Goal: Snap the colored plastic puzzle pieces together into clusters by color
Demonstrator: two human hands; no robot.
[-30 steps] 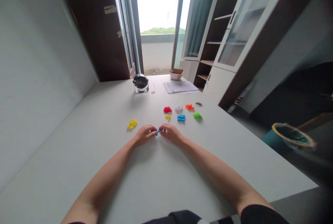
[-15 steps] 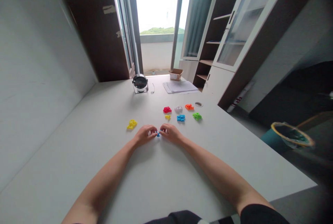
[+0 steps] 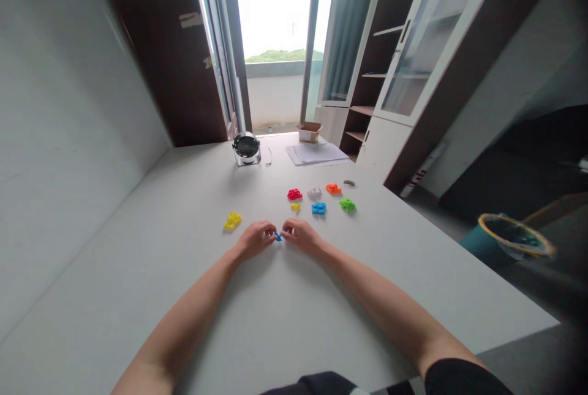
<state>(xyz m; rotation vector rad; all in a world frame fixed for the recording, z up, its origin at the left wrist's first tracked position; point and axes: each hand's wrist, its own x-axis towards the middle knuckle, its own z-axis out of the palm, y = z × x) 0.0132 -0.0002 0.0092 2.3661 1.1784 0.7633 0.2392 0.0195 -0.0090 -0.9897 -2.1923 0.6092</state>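
Between my fingertips, just above or on the white table [image 3: 294, 315], is a small blue plastic piece [image 3: 278, 236]; its exact kind is too small to make out. My left hand [image 3: 258, 239] pinches it from the left. From the other side my right hand [image 3: 299, 236] closes its fingers on the piece's right end. Beyond the hands lie small piles of plastic pieces: red [image 3: 294, 194], clear [image 3: 315, 193], orange [image 3: 333, 188], green [image 3: 348, 204], blue [image 3: 318, 208] and a little yellow one [image 3: 295, 206]. Another yellow pile [image 3: 232, 220] lies left of my left hand.
A tape roll [image 3: 350, 184] lies right of the orange pile. Toward the back are paper sheets [image 3: 319, 153], a small cardboard box [image 3: 309, 132] and a round silver-framed device [image 3: 247, 149]. A bin [image 3: 487, 245] stands on the floor beyond the table's right edge.
The blue piece shows slightly more between the fingertips and seems turned a little. Both hands keep nearly the same place; the view has shifted very slightly.
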